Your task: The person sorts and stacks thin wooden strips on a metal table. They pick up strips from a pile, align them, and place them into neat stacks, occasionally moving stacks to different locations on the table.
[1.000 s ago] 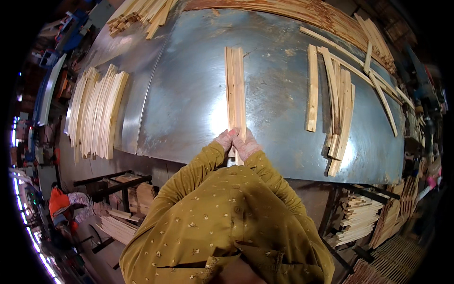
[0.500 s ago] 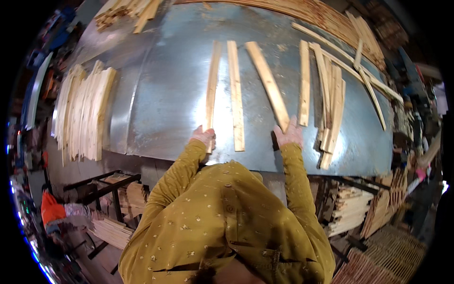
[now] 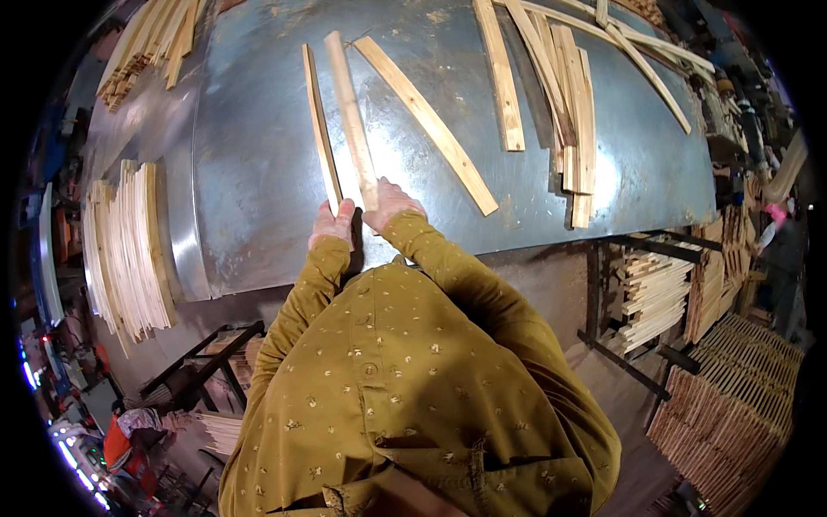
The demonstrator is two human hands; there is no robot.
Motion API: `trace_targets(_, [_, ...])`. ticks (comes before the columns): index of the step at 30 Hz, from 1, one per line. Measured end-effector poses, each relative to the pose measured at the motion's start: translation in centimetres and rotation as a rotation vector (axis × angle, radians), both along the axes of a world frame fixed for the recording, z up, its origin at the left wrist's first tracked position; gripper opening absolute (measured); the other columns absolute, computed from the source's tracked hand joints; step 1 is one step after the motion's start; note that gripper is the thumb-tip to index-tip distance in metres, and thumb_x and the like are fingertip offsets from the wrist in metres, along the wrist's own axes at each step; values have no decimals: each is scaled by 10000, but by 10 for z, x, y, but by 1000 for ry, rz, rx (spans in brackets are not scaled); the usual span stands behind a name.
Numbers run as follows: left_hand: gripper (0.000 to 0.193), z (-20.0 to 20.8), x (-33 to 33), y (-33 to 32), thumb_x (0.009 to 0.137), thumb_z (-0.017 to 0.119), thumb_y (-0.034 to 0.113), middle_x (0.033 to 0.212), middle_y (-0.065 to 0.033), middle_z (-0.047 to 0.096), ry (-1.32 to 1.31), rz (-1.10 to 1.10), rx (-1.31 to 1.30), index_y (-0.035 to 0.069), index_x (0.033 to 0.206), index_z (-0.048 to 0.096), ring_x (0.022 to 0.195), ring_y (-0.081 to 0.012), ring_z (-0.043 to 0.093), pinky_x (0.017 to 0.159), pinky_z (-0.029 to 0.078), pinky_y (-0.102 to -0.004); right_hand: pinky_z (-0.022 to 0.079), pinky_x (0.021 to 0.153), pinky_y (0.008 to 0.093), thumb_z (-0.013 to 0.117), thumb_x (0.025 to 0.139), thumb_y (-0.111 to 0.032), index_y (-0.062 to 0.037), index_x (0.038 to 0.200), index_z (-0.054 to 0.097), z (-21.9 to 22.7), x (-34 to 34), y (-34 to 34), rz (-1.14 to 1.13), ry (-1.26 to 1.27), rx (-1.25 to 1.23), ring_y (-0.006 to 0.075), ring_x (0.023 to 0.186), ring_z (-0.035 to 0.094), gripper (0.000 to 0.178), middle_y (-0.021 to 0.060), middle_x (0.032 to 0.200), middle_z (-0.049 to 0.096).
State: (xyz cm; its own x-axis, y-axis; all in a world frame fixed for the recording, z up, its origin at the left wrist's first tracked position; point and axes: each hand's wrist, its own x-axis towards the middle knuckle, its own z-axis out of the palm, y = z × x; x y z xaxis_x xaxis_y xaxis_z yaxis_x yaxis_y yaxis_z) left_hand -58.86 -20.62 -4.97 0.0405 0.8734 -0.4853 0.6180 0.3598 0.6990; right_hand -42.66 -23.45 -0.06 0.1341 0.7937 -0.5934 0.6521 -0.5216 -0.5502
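My left hand (image 3: 332, 226) is closed on the near end of a narrow wooden strip (image 3: 320, 125), which is tipped up on its edge. Close beside it, my right hand (image 3: 394, 203) grips the near end of a second wooden strip (image 3: 352, 112), blurred a little by motion. The two strips run nearly side by side, away from me over the metal table (image 3: 267, 172). Just right of them a third strip (image 3: 431, 129) lies slanted and untouched. Farther right is another loose strip (image 3: 501, 82), near an overlapping bunch of strips (image 3: 582, 129).
Upright-looking rows of strips (image 3: 129, 250) lie at the table's left side, with another stack (image 3: 155, 43) at the far left. Long crossed strips (image 3: 646, 69) lie at the far right. Below the table's front edge stand racks with stacked wood (image 3: 650, 297) and a slatted pile (image 3: 732, 405).
My right hand has left the slanted strip and moved left onto the middle strip. My left hand still holds its strip, now turned on edge. The view has shifted.
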Motion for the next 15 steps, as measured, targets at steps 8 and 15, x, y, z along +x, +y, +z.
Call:
trace_targets(8, [601, 5, 3, 33, 814, 783, 278, 1021, -146, 669, -86, 95, -252, -3, 1261, 496, 891, -256, 662, 730, 549, -386, 471, 986, 396, 526, 902, -297, -53, 1259, 595, -98, 36, -23, 126, -236, 673, 354, 1098, 605, 438, 174, 1246, 615])
trace_targets(15, [744, 39, -60, 44, 819, 712, 354, 1297, -265, 564, 398, -168, -112, 37, 1414, 396, 1178, -389, 575, 1002, 456, -437, 421, 1052, 425, 732, 764, -374, -32, 1381, 414, -30, 122, 6, -142, -484, 31, 366, 1282, 491, 774, 178, 1411, 482])
